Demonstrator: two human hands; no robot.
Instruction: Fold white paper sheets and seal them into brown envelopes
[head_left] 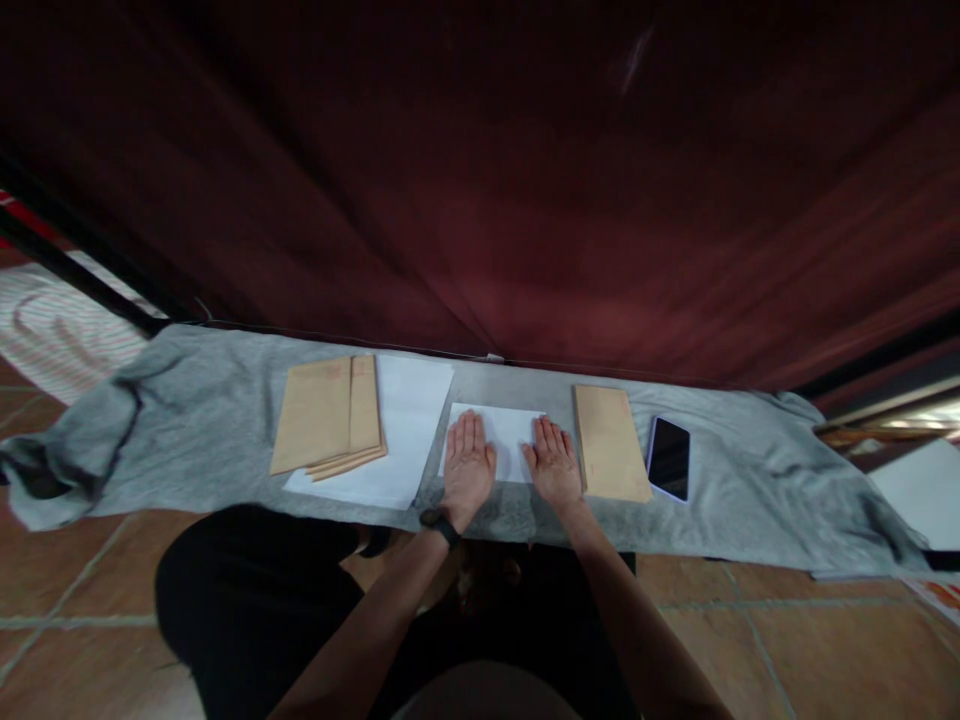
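Note:
A white sheet of paper [510, 440], smaller than the other white paper, lies in front of me. My left hand [469, 462] rests flat on its left end, palm down, fingers stretched out. On its right end lies my right hand [553, 462], also flat with straight fingers. Just right of that hand is a brown envelope [611, 445], seemingly on top of a small stack. To the left, several brown envelopes [315, 415] overlap one another on larger white paper [409, 420]. Neither hand grips anything.
A grey cloth [757, 470] covers the long narrow surface. A smartphone [669, 460] with a dark screen lies right of the envelopes. Dark red fabric [480, 200] hangs along the far edge. Striped cloth [67, 320] is at the far left, and floor tiles [840, 640] show below.

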